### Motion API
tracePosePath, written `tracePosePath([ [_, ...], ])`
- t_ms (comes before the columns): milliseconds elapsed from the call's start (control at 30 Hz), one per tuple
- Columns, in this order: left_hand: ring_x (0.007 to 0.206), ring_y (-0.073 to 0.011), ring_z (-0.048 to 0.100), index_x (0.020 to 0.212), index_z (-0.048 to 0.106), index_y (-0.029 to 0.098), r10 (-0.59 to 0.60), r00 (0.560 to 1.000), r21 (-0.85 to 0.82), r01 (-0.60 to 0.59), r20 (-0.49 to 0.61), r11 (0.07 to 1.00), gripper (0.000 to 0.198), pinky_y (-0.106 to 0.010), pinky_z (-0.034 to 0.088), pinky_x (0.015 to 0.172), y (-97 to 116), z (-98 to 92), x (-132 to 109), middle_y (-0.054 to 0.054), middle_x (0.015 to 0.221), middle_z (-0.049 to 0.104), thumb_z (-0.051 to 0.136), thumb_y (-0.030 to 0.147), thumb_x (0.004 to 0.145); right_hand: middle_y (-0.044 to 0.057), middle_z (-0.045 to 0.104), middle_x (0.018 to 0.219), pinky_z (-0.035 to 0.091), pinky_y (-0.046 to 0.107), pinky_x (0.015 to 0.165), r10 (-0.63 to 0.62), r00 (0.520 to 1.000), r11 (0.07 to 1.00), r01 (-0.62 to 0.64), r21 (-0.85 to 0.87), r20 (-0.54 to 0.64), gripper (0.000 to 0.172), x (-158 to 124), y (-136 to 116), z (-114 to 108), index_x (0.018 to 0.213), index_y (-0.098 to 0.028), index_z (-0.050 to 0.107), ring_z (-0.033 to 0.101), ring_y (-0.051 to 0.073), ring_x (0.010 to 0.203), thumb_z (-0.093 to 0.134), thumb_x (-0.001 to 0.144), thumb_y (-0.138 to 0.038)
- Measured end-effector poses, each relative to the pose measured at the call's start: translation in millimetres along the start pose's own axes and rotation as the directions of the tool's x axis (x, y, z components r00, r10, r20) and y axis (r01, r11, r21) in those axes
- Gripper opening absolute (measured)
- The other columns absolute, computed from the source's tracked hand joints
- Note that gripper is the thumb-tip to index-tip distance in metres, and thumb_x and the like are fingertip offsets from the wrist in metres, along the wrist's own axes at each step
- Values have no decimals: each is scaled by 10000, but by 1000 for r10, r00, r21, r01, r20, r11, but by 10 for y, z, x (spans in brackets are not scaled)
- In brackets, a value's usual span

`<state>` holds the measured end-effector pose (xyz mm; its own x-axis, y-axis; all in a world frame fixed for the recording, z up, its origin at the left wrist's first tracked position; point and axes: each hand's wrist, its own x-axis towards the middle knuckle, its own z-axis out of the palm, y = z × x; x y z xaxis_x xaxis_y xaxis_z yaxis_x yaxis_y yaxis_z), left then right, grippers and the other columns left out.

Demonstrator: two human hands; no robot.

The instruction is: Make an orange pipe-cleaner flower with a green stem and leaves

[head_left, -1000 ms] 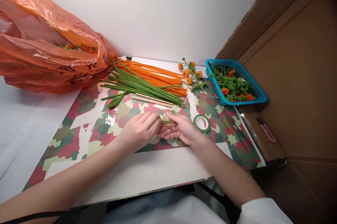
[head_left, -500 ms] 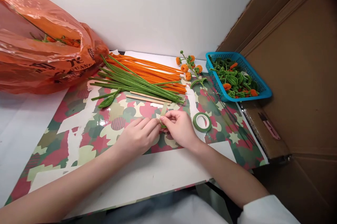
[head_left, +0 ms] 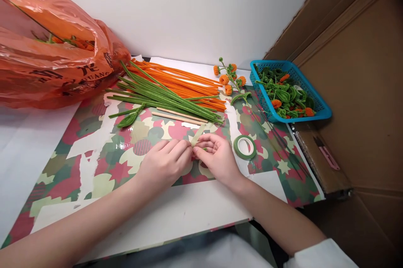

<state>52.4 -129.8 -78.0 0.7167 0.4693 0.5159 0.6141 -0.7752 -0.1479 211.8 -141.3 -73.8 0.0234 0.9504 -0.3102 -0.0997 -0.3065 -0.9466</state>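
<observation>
My left hand [head_left: 168, 161] and my right hand [head_left: 220, 161] meet fingertip to fingertip above the patterned mat, both closed in a pinch. From between them a pale green strip of floral tape [head_left: 198, 134] slants up and to the right. Inside my right fingers shows a bit of a small green fuzzy piece [head_left: 205, 149], like pipe cleaner; the rest of it is hidden. To the right of that hand lies a roll of green floral tape [head_left: 236, 147]. Beyond my hands are two thin wooden sticks [head_left: 179, 117], green pipe cleaners [head_left: 170, 99] and orange pipe cleaners [head_left: 185, 81].
A pipe-cleaner flower stem [head_left: 224, 80] with orange blooms lies at the back. A blue basket [head_left: 325, 113] of green and orange pieces stands right, near a pink-handled cutter [head_left: 329, 158] and cardboard wall [head_left: 359, 91]. An orange plastic bag [head_left: 47, 79] fills the left. A green leaf [head_left: 128, 119] lies nearby.
More of the pale tape strip shows above my fingers, and it leans further right. My right fingers have opened slightly, baring the green piece. The view has shifted a little.
</observation>
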Motion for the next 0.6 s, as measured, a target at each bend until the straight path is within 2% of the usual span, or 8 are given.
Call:
tracePosePath([
  [133, 644, -171, 606, 770, 612, 137, -41, 999, -65, 42, 24, 997, 220, -297, 431, 585, -14, 8, -3, -57, 761, 675, 456, 102, 921, -39, 641, 665, 508, 224, 556, 36, 999, 999, -36, 29, -1, 266, 25, 6, -15, 843, -184, 580, 617, 110, 577, 708, 610, -177],
  [233, 631, -155, 609, 771, 602, 152, -148, 987, -215, 158, 60, 964, 211, -273, 438, 573, -23, 8, -1, -38, 755, 676, 457, 136, 923, -49, 646, 660, 491, 216, 531, 32, 999, 999, -33, 34, 16, 267, 24, 11, -20, 866, -188, 572, 606, 98, 535, 701, 633, -180],
  [333, 604, -129, 602, 746, 575, 177, -274, 954, -379, 300, 124, 875, 195, -232, 438, 553, -24, -4, 4, -3, 704, 657, 469, 167, 910, -59, 647, 644, 485, 210, 530, 24, 999, 999, -26, 43, 34, 266, 16, 0, -17, 881, -190, 568, 614, 95, 522, 692, 646, -170],
  [433, 570, -116, 599, 803, 563, 189, -380, 912, -439, 408, 156, 801, 107, -209, 420, 512, -24, -26, 5, 16, 695, 659, 505, 219, 888, -58, 651, 632, 484, 209, 530, 45, 998, 997, -47, 58, 36, 266, 15, -18, -11, 868, -189, 566, 625, 99, 521, 692, 635, -160],
  [500, 538, -114, 585, 818, 555, 191, -403, 904, -419, 423, 141, 803, 86, -208, 398, 486, -26, -43, 4, 25, 670, 653, 525, 241, 881, -53, 656, 621, 484, 208, 524, 74, 997, 994, -77, 72, 36, 268, 19, -27, -12, 856, -185, 566, 634, 106, 525, 700, 624, -167],
  [600, 543, -115, 584, 752, 558, 193, -330, 938, -369, 346, 109, 863, 163, -215, 400, 508, -27, -65, 4, 28, 650, 652, 494, 192, 902, -47, 662, 619, 482, 202, 517, 96, 995, 991, -99, 84, 36, 275, 26, -31, -21, 854, -178, 571, 637, 107, 527, 708, 616, -178],
])
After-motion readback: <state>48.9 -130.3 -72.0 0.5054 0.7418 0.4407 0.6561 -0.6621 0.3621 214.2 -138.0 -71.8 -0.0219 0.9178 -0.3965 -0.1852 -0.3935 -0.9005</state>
